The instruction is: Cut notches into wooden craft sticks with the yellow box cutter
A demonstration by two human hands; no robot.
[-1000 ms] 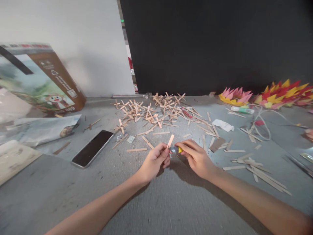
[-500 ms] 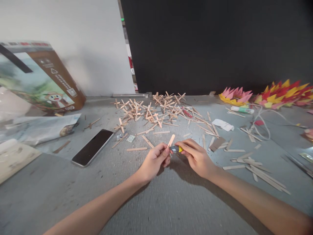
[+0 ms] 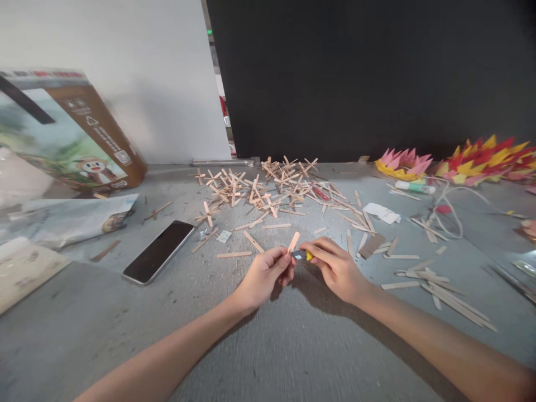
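Craft stick (image 3: 295, 239) is pinched in the left fingers (image 3: 278, 267), tilted, with its rounded end poking up past them. The right fingers (image 3: 321, 251) are pinching the yellow end of a small grey tool (image 3: 298, 254), and its other end is right by the stick; can't tell if they touch. All this is over a grey, scuffed tabletop (image 3: 268, 346), with a white panel (image 3: 167, 72) beyond the fingers to the left and a big black panel (image 3: 368, 72) beyond them to the right. Messy heap of crossed sticks (image 3: 253, 191) just past the fingers, phone (image 3: 159, 253) to the left. Container-wise: a brown bag (image 3: 125, 153) well left of the fingers, can't see inside. It's got a cartoon character (image 3: 94, 166), a recycling triangle (image 3: 91, 120) and white print (image 3: 105, 138) too blurry to read.
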